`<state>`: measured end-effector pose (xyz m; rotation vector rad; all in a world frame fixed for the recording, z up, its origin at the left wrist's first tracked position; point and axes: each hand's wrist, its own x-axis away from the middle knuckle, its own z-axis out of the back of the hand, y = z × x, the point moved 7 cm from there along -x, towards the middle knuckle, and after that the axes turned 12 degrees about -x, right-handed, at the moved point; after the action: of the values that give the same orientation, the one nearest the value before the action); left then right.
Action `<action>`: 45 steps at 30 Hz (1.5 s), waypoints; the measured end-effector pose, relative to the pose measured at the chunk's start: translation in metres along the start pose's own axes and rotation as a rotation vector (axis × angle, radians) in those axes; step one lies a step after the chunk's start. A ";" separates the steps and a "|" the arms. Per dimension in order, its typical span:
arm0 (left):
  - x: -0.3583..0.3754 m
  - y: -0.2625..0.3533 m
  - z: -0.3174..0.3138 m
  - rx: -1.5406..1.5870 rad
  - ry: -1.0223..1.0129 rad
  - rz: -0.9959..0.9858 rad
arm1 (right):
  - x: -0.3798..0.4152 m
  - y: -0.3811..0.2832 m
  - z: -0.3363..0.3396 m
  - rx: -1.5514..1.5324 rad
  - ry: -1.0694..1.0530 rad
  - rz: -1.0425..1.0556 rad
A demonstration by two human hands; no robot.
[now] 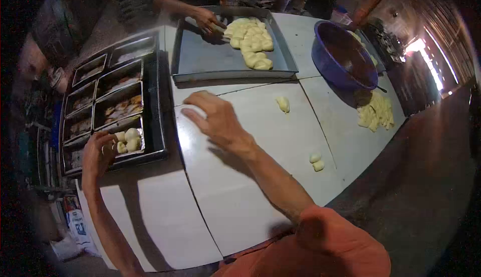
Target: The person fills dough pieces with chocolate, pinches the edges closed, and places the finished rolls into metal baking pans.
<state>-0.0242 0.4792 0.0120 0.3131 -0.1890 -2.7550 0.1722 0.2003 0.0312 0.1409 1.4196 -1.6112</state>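
Observation:
My left hand (97,152) is at the front loaf pan (144,134) of a dark tray, its curled fingers against pale dough pieces (131,140) clustered in that pan. Its fingertips are partly hidden by the hand and the dough. Above the white tabletop, my right hand (214,119) hangs with thumb and fingers apart and nothing between them. To the right of it lies a small dough piece (283,104) on the table. Two more small dough pieces (316,162) sit together nearer my right arm.
Another person's hand (206,20) works at dough lumps (250,39) in a large metal tray (235,75). A purple basin (320,56) of brown contents stands at the right, with dough strips (376,110) beside it. The dark tray (161,101) holds several loaf pans.

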 end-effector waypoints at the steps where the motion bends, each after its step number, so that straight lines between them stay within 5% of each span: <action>1: 0.006 0.003 0.006 0.070 0.103 -0.083 | 0.018 0.036 0.037 0.144 0.113 -0.001; 2: 0.010 0.011 0.011 0.068 0.104 -0.084 | 0.036 0.064 0.081 0.268 0.253 -0.139; 5: 0.027 0.047 0.024 -0.051 0.131 -0.004 | 0.070 0.101 0.169 1.005 0.129 -0.254; 6: 0.032 0.063 0.021 0.054 0.155 0.022 | 0.084 0.124 0.189 0.999 0.131 -0.264; 9: 0.041 0.147 0.001 0.278 0.082 0.140 | 0.116 0.170 0.216 0.842 -0.135 -0.304; 13: 0.031 0.283 -0.058 0.475 -0.014 0.069 | 0.138 0.171 0.249 -0.286 0.156 -0.867; 16: 0.015 0.386 -0.111 0.766 -0.183 0.150 | 0.156 0.128 0.261 -0.536 0.304 -0.923; 18: 0.004 0.444 -0.131 0.842 -0.095 0.094 | 0.172 0.103 0.259 -0.828 0.257 -0.973; 22: -0.009 0.506 -0.149 0.774 -0.207 0.134 | 0.203 0.076 0.270 -1.142 0.287 -1.032; 25: -0.001 0.523 -0.167 0.922 -0.274 0.160 | 0.226 0.083 0.295 -0.858 0.082 -0.904; 29: 0.006 0.549 -0.174 0.936 -0.425 0.185 | 0.250 0.094 0.326 -0.860 0.041 -1.021; 31: 0.007 0.559 -0.169 1.071 -0.411 0.178 | 0.258 0.097 0.333 -0.804 0.062 -1.041; 33: 0.010 0.567 -0.179 1.139 -0.463 0.187 | 0.254 0.095 0.352 -0.461 0.221 -0.773; 35: 0.007 0.574 -0.177 1.133 -0.401 0.206 | 0.251 0.087 0.365 -0.378 0.212 -0.756; 39: -0.006 0.611 -0.149 1.134 0.061 -0.065 | 0.251 0.085 0.374 -0.515 0.319 -0.802; 40: -0.007 0.625 -0.136 1.159 0.146 -0.190 | 0.249 0.081 0.369 -0.800 0.399 -0.745; 42: -0.004 0.644 -0.146 1.271 0.171 -0.163 | 0.236 0.057 0.363 -1.404 0.446 -0.616; 45: -0.013 0.668 -0.147 1.416 0.234 -0.068 | 0.233 0.071 0.377 -1.389 0.649 -0.753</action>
<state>0.2481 -0.1478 -0.0134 0.9397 -2.0215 -2.0962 0.2741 -0.2304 -0.0448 -0.8289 3.0280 -0.7031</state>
